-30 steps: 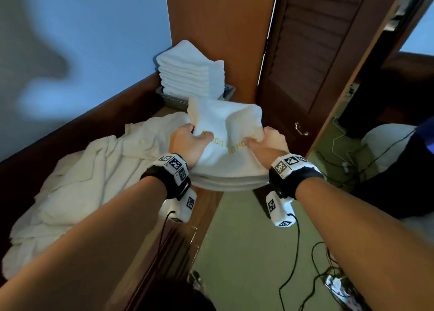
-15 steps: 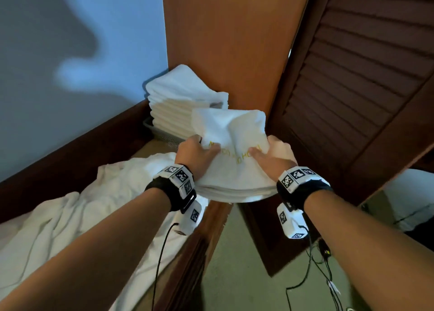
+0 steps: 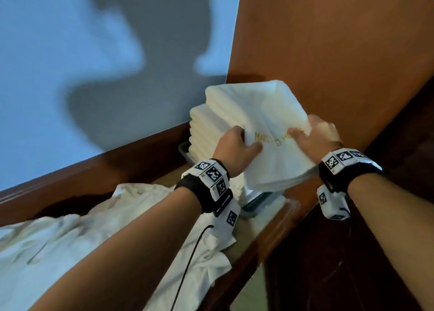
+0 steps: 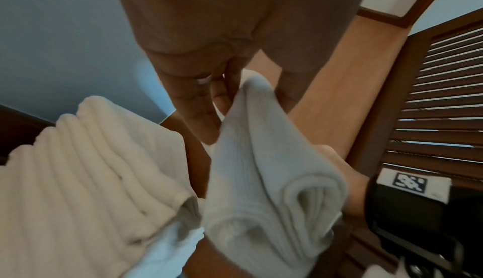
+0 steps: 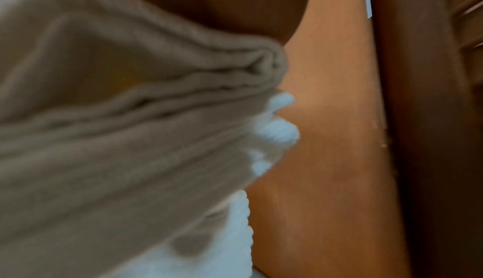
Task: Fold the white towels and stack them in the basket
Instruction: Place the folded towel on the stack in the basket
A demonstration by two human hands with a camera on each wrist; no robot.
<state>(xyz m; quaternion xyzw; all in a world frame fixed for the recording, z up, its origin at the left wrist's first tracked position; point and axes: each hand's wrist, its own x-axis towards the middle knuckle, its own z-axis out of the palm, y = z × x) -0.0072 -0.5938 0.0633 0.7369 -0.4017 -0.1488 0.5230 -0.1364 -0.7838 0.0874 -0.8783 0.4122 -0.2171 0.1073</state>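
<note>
A folded white towel (image 3: pixel 265 123) with gold lettering is held up between both hands. My left hand (image 3: pixel 234 146) grips its near left edge, thumb on top; my right hand (image 3: pixel 314 137) grips its near right edge. The towel tilts over a stack of folded white towels (image 3: pixel 199 127) in a grey basket (image 3: pixel 184 150) at the back corner of the wooden counter. In the left wrist view the fingers (image 4: pixel 204 113) lie against the folded towel (image 4: pixel 261 179), beside the stack (image 4: pixel 91 168). The right wrist view is filled by the towel's layered edge (image 5: pixel 130 117).
Unfolded white towels (image 3: pixel 70 252) lie heaped on the counter at left. A wooden panel (image 3: pixel 340 52) stands right behind the basket, a louvred door (image 4: pixel 444 106) further right, and the blue wall (image 3: pixel 94 52) at left. A cable (image 3: pixel 187 263) hangs from the left wrist.
Both hands have carried the folded towel up and forward, so that it now hangs over the stack in the basket. The head view has moved closer and tilted up.
</note>
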